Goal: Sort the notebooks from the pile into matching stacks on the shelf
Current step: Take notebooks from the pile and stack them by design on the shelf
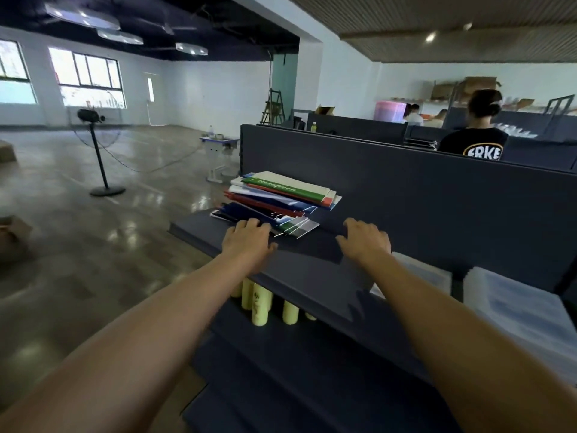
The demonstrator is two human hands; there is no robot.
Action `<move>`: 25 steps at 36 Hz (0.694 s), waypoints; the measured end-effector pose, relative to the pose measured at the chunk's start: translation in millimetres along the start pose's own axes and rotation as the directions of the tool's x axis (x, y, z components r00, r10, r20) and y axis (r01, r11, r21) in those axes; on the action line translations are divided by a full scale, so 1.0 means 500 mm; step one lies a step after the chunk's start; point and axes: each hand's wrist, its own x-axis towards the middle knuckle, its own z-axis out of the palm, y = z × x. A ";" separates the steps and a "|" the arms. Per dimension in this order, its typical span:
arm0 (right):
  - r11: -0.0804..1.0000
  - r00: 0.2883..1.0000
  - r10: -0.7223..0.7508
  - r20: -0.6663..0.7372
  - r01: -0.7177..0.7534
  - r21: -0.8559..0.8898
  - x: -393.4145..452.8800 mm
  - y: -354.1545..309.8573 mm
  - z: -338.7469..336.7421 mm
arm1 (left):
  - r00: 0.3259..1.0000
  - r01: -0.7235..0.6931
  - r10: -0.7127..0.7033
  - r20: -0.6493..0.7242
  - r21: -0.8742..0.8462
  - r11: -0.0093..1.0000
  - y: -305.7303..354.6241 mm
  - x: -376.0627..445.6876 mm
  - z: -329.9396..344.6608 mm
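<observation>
I count one pile of notebooks [278, 201] at the left end of my top shelf [312, 264], too many to number; four yellow tubes [260, 307] plainly show underneath; two clear plastic stacks [515, 301] sit toward the right end

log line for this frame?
left hand open, fingers on notebook pile | right hand open, on shelf | sorting not begun

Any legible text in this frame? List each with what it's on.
"Notebook": white letters on the green band of the top notebook in the pile.
"ERKE": white letters on the back of the black T-shirt of the person behind the divider.
Markings on the yellow tubes under the shelf: too blurred to read.
</observation>
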 end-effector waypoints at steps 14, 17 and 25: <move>0.996 0.998 -0.054 -0.040 0.056 0.068 0.240 -0.056 0.040 | 0.995 -0.033 0.034 -0.090 0.019 0.999 -0.035 0.216 0.025; 0.996 0.996 -0.073 -0.045 0.076 0.055 0.281 -0.065 0.051 | 0.991 -0.050 0.049 -0.126 -0.010 0.999 -0.043 0.252 0.032; 0.985 0.982 -0.173 0.079 0.172 0.017 0.338 -0.060 0.057 | 0.981 -0.092 0.079 -0.179 -0.068 0.993 -0.059 0.318 0.042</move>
